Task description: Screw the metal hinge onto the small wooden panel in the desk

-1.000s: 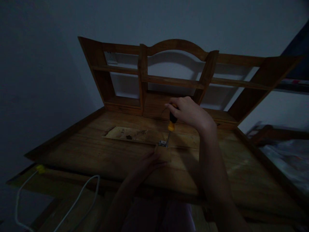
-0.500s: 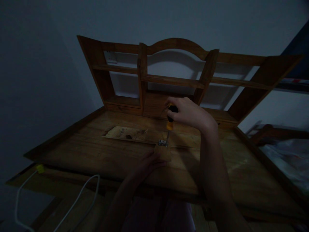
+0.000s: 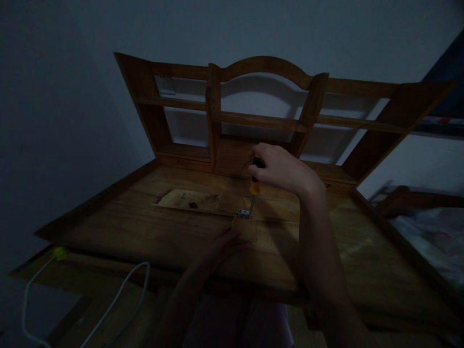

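Observation:
My right hand (image 3: pixel 277 166) is closed round the black and yellow handle of a screwdriver (image 3: pixel 255 186), held nearly upright. Its thin shaft points down to the right end of a small metal hinge (image 3: pixel 244 213), where the tip seems to touch. That metal piece lies at the far edge of a small wooden block (image 3: pixel 244 228) on the desk. My left hand (image 3: pixel 223 244) holds the block from its left and near side, fingers stretched along it; the dim light hides part of the grip. Just behind lies a long wooden strip (image 3: pixel 205 200) with a dark, damaged patch.
A wooden desk (image 3: pixel 145 246) spreads beneath the work, with a shelf unit (image 3: pixel 261 118) along its back. At the front left, a white cable (image 3: pixel 121 287) hangs near a yellow object (image 3: pixel 61 253). Raised wooden edges line both sides.
My right hand has turned slightly with the screwdriver, its tip staying at the metal piece. The left hand and the block have hardly moved.

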A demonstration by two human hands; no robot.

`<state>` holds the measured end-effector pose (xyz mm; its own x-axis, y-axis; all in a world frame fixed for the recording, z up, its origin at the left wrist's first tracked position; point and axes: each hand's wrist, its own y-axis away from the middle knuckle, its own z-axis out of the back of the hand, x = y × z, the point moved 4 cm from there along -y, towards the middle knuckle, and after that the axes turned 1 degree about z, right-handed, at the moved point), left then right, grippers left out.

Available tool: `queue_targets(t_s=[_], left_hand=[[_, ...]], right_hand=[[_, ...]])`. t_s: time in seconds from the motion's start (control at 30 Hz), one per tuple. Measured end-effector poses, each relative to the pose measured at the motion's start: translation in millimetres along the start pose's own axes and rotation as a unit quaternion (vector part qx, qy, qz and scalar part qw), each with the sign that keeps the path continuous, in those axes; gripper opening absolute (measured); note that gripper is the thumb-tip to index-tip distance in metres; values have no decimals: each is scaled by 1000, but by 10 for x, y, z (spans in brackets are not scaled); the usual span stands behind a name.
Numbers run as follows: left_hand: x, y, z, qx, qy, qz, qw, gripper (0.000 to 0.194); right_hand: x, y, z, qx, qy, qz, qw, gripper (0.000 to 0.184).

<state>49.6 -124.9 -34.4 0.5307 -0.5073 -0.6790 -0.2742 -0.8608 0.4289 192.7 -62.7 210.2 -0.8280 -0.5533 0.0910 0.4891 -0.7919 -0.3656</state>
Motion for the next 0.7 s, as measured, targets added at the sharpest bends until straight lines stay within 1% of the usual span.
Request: queue_targets(t_s=[0.07,0.17,0.33,0.53,0.7], left_hand=[[-17,15,-9,-9,-25,-13,1000,17],[-13,8,-2,-11,-17,-13,1000,17],[1,-30,11,18,-23,-17,999,13],[9,-41,40,2,-8,-25,1000,11],[22,-47,60,8,-31,-15,999,17]], right_hand=[[-4,0,5,0,-3,2,1000,24],[-29,1,2,-2,-19,0,1000,22],[-47,8,-16,-2,-19,-11,1000,24],[-3,30,28,5,-19,-30,999,24],[-23,41,39,11,-13,-35,999,25]])
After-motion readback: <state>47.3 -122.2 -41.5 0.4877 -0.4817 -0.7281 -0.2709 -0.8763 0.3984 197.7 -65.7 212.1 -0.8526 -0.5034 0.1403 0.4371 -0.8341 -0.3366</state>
